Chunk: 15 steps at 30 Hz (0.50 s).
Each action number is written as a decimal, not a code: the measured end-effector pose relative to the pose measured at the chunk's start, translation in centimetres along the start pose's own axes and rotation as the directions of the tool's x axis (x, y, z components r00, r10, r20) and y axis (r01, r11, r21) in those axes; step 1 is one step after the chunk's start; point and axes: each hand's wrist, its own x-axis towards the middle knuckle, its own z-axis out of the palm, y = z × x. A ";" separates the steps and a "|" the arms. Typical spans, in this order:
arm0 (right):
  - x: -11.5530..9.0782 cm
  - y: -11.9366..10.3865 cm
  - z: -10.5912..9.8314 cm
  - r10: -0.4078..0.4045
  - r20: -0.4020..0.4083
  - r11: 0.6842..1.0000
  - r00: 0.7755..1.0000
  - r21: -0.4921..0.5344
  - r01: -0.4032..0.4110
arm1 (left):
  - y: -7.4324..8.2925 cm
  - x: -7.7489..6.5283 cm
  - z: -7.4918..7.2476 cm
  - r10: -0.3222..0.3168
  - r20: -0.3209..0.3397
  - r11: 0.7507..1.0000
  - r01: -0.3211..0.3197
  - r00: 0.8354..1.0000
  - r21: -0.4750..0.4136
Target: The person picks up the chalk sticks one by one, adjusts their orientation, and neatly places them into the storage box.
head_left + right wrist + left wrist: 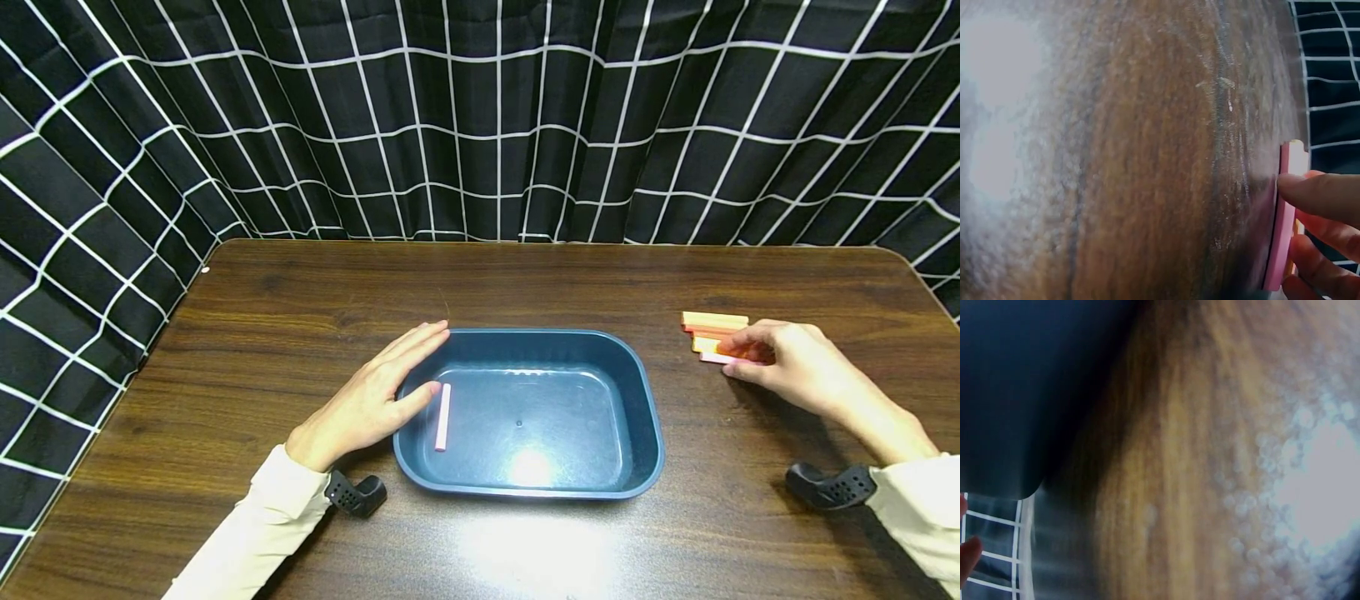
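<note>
My left hand [375, 400] lies with straight fingers over the left rim of a blue plastic tub [525, 492], the thumb reaching inside. A pink chalk-like stick [443, 418] lies on the tub floor near the thumb. On the right, my right hand [798, 367] pinches another pink stick [1282, 231] between thumb and fingers. That stick is the nearest of a short row on the table, beside a yellow-orange one [703, 344], a red-orange one [697, 329] and a pale yellow one [714, 319]. The fingers partly hide the row.
The brown wooden table [300, 292] ends at a black curtain [480, 125] with white grid lines. Each wrist wears a black camera strap, one [356, 493] beside the tub's lower left corner. Glare brightens the table's front.
</note>
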 end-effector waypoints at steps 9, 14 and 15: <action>0.0 0.0 0.0 -0.075 0.004 0.996 0.997 -0.044 0.075 | 0.1 -0.1 -0.1 0.009 -0.003 1.000 -0.009 1.000 0.005; 0.0 0.0 0.1 -0.096 0.013 0.995 0.995 -0.034 0.097 | 0.1 -0.1 -0.1 0.007 -0.004 1.000 -0.007 1.000 0.006; 0.0 0.0 0.1 -0.095 0.016 0.995 0.995 -0.031 0.095 | 0.1 -0.1 -0.1 0.007 -0.004 1.000 -0.007 1.000 0.007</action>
